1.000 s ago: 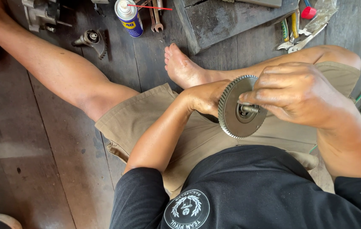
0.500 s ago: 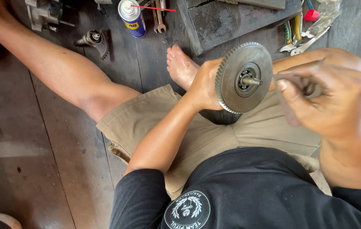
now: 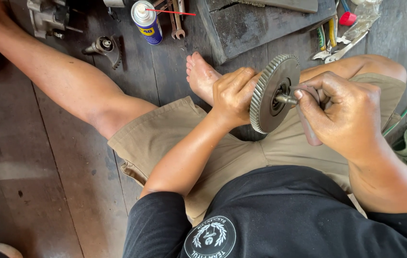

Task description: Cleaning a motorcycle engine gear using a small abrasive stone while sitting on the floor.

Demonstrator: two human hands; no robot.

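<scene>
Above the lap, the left hand [image 3: 232,95] grips the toothed gear [image 3: 273,93] by its rim, tilted on edge; the right hand [image 3: 344,112] pinches its short centre shaft [image 3: 287,99], fingers curled; clear space around both; spray can [image 3: 147,21], wrenches [image 3: 177,19] and pliers [image 3: 330,40] lie well apart on the plank floor [image 3: 60,181].

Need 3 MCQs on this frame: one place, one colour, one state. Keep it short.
1. Where is the spray can?
A. On the floor beyond the bare foot
B. In the person's lap
C. In the right hand

2. What colour are the person's shorts?
A. Blue
B. Khaki
C. White

3. How is the toothed gear held?
A. Lying flat on the floor
B. Gripped by the left hand, the right hand at its centre shaft
C. Clamped in a vise

Answers: 1 A, it lies on the dark planks. 2 B, tan cloth over both thighs. 3 B, both hands meet at the gear above the lap.
</scene>
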